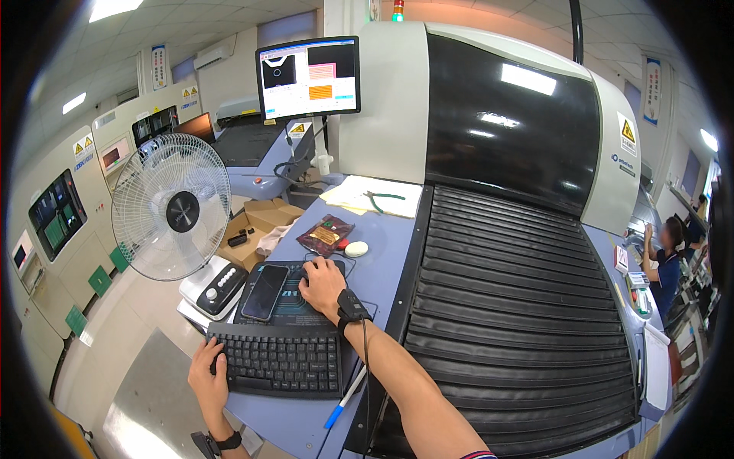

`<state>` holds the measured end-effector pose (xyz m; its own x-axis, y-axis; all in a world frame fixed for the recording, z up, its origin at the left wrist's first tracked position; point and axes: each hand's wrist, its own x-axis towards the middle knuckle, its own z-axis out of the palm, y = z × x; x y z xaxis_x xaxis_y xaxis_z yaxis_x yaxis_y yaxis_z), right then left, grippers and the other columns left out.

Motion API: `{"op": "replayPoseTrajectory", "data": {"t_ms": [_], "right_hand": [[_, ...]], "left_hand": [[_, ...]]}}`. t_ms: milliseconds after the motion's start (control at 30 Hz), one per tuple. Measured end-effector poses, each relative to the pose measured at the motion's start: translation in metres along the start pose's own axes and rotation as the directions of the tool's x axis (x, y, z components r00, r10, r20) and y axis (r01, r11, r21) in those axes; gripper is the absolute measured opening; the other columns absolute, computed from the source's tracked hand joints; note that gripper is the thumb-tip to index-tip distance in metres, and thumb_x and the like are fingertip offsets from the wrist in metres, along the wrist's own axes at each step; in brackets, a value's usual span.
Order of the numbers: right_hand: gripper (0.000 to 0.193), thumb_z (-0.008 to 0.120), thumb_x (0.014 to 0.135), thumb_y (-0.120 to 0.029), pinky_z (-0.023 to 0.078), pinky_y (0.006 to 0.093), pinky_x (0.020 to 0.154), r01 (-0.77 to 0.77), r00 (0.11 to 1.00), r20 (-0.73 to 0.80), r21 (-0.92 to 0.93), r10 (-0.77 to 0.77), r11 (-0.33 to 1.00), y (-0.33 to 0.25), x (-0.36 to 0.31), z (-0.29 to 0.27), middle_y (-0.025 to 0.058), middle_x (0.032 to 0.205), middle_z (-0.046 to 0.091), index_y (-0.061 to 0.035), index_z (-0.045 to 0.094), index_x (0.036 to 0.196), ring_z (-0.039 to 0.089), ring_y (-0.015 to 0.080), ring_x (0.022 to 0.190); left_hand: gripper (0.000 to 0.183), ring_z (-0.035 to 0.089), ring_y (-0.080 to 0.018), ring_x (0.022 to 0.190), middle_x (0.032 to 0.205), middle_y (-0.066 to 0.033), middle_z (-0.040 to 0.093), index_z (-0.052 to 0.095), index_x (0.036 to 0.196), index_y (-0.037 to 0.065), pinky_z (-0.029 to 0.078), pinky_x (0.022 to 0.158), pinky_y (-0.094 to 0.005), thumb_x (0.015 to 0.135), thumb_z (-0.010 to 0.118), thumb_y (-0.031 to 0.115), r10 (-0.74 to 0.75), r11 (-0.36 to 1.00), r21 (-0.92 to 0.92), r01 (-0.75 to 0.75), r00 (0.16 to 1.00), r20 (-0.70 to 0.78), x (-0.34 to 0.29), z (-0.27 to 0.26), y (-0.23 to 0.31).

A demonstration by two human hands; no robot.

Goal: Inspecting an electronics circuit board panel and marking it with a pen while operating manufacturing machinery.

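Observation:
My left hand [206, 376] rests at the left end of a black keyboard [283, 361], its fingers apart at the edge keys. On a dark mouse pad [294, 304] beyond the keyboard, my right hand [323, 288] curls over a dark computer mouse, which the fingers mostly cover. A black wristband with a small device [353, 307] and a cable sits on my right wrist. Left of that hand lies a smartphone [264, 292], screen dark. A lit monitor [309, 78] stands beyond, showing orange and white panels. A white marker with a blue cap [344, 398] lies right of the keyboard.
A fan [182, 211] stands at the left, above its white base [216, 289]. Green-handled pliers [378, 200] lie on papers. A dark red packet [325, 234] and a white oval object [356, 249] lie nearby. A large machine with ribbed black cover [512, 306] fills the right; another person [667, 256] sits beyond.

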<state>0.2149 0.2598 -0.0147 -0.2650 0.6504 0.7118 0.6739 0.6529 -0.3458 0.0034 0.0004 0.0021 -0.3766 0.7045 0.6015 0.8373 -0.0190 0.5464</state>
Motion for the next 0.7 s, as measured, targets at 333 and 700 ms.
{"op": "replayPoseTrajectory", "data": {"t_ms": [333, 700], "right_hand": [[0.026, 0.067, 0.081, -0.019, 0.051, 0.0460, 0.089, -0.024, 0.999, 0.035, -0.013, 0.024, 1.000, 0.0002, 0.0006, 0.0002, 0.0170, 0.109, 0.063, -0.0029, 0.066, 0.102, 0.060, 0.0359, 0.105], [0.030, 0.067, 0.083, -0.020, 0.051, 0.0453, 0.093, -0.039, 0.996, 0.080, -0.025, 0.041, 0.999, -0.0018, 0.0006, -0.0019, 0.0172, 0.112, 0.063, -0.0030, 0.067, 0.107, 0.059, 0.0362, 0.108]], "left_hand": [[0.025, 0.057, -0.0381, 0.126, 0.123, -0.0153, 0.070, 0.073, 0.107, 0.003, 0.044, 0.105, -0.0456, 0.091, 0.063, 0.018, 0.009, 1.000, 0.007, -0.009, 1.000, 0.001, 0.0003, 0.0000, -0.0017], [0.025, 0.057, -0.0383, 0.126, 0.122, -0.0153, 0.070, 0.074, 0.107, 0.003, 0.044, 0.106, -0.0456, 0.092, 0.063, 0.020, 0.020, 1.000, 0.014, -0.020, 1.000, -0.001, -0.0001, -0.0016, -0.0027]]}}
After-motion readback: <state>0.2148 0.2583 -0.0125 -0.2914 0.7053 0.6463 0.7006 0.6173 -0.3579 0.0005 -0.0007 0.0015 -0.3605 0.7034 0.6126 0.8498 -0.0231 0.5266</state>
